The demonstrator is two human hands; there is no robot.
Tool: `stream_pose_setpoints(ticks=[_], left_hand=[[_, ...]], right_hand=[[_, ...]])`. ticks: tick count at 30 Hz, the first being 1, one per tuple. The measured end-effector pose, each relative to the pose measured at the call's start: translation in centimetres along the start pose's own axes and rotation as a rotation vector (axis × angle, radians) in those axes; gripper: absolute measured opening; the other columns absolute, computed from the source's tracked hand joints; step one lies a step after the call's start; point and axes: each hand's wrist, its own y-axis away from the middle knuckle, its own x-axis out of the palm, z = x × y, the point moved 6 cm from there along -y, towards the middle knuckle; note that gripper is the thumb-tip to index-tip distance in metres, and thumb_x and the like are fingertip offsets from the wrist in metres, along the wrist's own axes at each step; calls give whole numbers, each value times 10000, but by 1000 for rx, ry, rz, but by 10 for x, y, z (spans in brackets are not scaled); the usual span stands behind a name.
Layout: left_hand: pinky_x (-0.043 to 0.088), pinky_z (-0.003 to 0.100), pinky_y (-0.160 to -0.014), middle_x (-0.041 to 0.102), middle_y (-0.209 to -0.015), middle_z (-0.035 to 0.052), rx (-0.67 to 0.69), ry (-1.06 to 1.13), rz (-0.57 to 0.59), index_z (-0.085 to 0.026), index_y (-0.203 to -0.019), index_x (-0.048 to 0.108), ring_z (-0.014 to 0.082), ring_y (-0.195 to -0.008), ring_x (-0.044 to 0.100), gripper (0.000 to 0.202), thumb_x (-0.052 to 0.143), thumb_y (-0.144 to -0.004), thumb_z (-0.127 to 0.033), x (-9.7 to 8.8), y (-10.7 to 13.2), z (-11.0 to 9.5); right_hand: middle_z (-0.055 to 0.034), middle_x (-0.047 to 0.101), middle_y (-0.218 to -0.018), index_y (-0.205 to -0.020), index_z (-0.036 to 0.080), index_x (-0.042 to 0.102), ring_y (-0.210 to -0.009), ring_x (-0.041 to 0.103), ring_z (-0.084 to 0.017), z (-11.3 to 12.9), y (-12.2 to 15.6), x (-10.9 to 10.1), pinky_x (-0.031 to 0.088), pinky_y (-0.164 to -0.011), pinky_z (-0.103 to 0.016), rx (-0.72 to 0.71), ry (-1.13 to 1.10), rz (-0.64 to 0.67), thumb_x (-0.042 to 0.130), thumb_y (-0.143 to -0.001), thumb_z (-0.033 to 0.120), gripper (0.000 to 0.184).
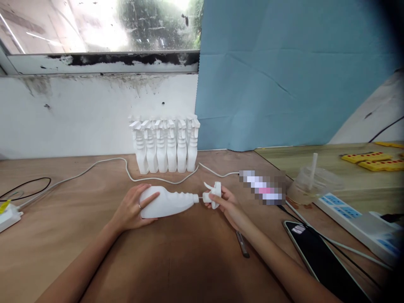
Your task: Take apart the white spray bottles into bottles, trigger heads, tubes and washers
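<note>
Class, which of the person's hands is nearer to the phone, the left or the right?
Right. The right hand, holding the spray head, is beyond the phone and to its left; the left hand, gripping the white bottle, is much farther left.

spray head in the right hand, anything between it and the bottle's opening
Nothing visible blocks it: between the spray head in the right hand and the neck of the white bottle, only a thin tube spans the gap. The left hand grips the bottle's other end.
</note>
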Motion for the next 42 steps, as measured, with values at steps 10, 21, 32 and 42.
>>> stream_pose_setpoints(ticks=[10, 21, 32, 42], left_hand=[[379, 509, -982, 391, -1349, 165, 36, 38, 15, -267, -1419, 362, 355, -1204, 422, 781, 692, -740, -464, 3, -6, -16], [388, 511, -978, 415, -1335, 161, 34, 64, 2, -271, -1413, 379, 352, -1186, 446, 781, 699, -727, -462, 5, -5, -19], [386, 505, -978, 409, -1332, 158, 24, 73, -6, -286, -1433, 339, 349, -1186, 441, 808, 702, -730, -450, 3, -7, -24], [381, 514, -980, 414, -1336, 155, 9, 74, 14, -282, -1419, 368, 354, -1187, 440, 780, 689, -732, -463, 7, -6, -23]], right_hand=[[1, 618, -855, -1028, 210, 510, -585, 503, -95, -9, 14, 21, 391, -544, -242, 52, 0, 176, 778, -677, 285, 449], [80, 516, -569, -980, 223, 440, -439, 418, -86, -14, 15, 22, 305, -422, -214, -15, 128, 142, 694, -759, 402, 381], [76, 551, -573, -977, 226, 427, -423, 482, -103, -15, 13, 20, 347, -393, -211, -28, 134, 140, 686, -752, 420, 394], [81, 546, -619, -988, 228, 425, -369, 438, -73, -18, 11, 15, 338, -367, -205, -43, 185, 92, 673, -771, 419, 381]])
